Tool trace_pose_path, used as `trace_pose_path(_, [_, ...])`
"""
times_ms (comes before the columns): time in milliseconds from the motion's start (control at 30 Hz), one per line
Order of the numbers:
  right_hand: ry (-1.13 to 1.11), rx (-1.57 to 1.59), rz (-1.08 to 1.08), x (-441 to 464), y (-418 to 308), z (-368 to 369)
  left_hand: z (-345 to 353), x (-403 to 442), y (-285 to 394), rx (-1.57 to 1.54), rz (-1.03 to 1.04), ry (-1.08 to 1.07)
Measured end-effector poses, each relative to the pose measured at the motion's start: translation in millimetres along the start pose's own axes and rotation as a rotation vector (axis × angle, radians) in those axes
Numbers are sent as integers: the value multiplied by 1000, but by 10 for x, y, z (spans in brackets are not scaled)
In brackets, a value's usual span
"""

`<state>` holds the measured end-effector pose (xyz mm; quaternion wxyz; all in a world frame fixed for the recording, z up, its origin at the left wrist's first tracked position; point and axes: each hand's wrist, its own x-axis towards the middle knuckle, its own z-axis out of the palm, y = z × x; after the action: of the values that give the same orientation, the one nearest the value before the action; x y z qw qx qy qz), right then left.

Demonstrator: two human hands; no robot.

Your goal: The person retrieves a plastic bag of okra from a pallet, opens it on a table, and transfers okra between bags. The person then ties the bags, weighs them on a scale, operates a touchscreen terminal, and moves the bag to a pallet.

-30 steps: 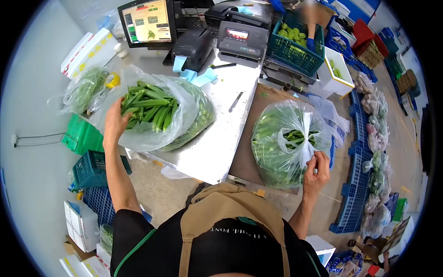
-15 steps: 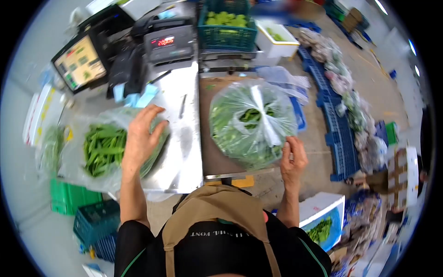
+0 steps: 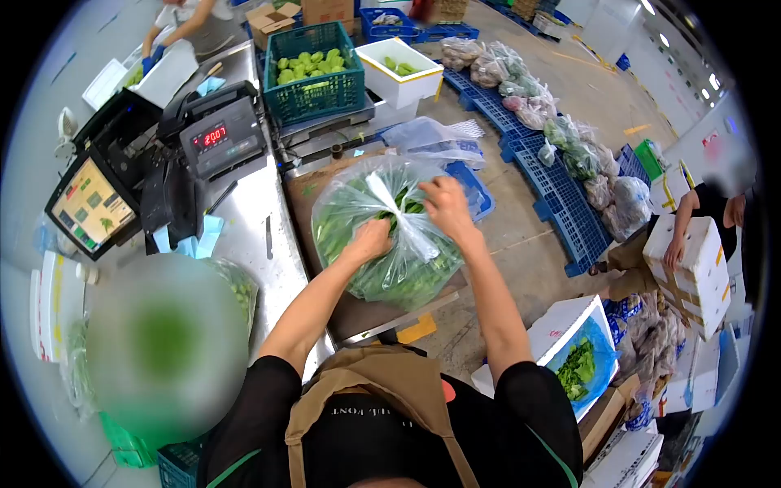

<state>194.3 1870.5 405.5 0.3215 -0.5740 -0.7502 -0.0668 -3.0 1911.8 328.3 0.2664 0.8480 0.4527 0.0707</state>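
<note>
A large clear plastic bag point(image 3: 346, 211) full of green leafy vegetables sits on the brown-topped platform point(image 3: 303, 203) in front of me. Its gathered top shows a white crumpled strip and a dark opening with greens inside. At the left of that opening, my left hand point(image 3: 373, 241) is closed, fingers pinching the plastic. Across from it, my right hand point(image 3: 446, 203) bends its fingers onto the film at the upper right; they look closed on it, and the fingertips are partly hidden.
Left of the platform runs a steel table point(image 3: 264, 236) bearing a scale display point(image 3: 218, 138) with red digits and a touchscreen point(image 3: 93, 203). Beyond stand a green crate point(image 3: 313, 98) and a foam box point(image 3: 403, 69). Blue pallets point(image 3: 553, 207) with bagged produce lie right. One person holds a carton point(image 3: 687, 264).
My left hand has moved from the cut greens on the left to the big bag. My right hand has risen from its lower right edge to its top. The view has shifted.
</note>
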Motion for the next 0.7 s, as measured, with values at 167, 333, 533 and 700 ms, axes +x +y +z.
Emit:
trace_pose_path(167, [-195, -203, -169, 67, 262, 567, 135, 152, -155, -294, 134, 170])
trace_pose_path(333, [222, 102, -205, 180, 342, 911, 115, 193, -266, -881, 163, 110])
trace_pose_path(533, [462, 1513, 547, 246, 215, 615, 176, 478, -308, -1235, 143, 202])
trace_pose_path(700, [673, 1918, 1020, 97, 240, 949, 207, 465, -136, -1574, 120, 16])
